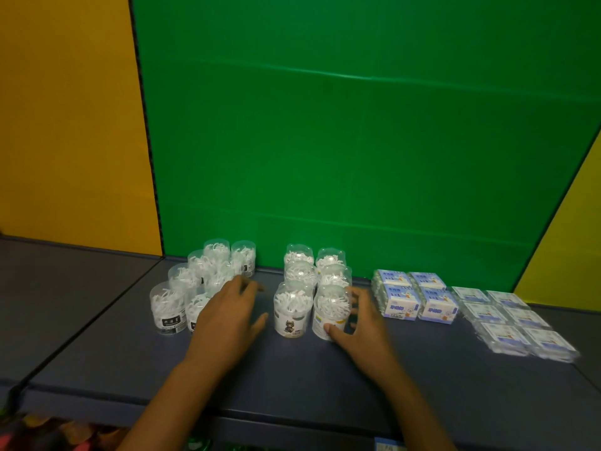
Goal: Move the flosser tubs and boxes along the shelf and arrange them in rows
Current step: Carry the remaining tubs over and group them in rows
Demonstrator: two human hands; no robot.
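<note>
Several clear flosser tubs with black labels [167,305] stand in a loose cluster at the left of the grey shelf [292,379]. A second group with white labels stands in two rows in the middle, its front left tub [291,309] bearing a cartoon figure. My left hand [227,317] lies with straight fingers against the right side of the left cluster. My right hand [361,330] curls round the front right tub [330,309], thumb on its label. Blue and white boxes [413,296] stand in rows right of the tubs.
Flat clear packs [517,323] lie in two rows at the far right of the shelf. A green panel [357,141] backs the shelf, with yellow panels on both sides. The shelf's front edge runs near the bottom of the view.
</note>
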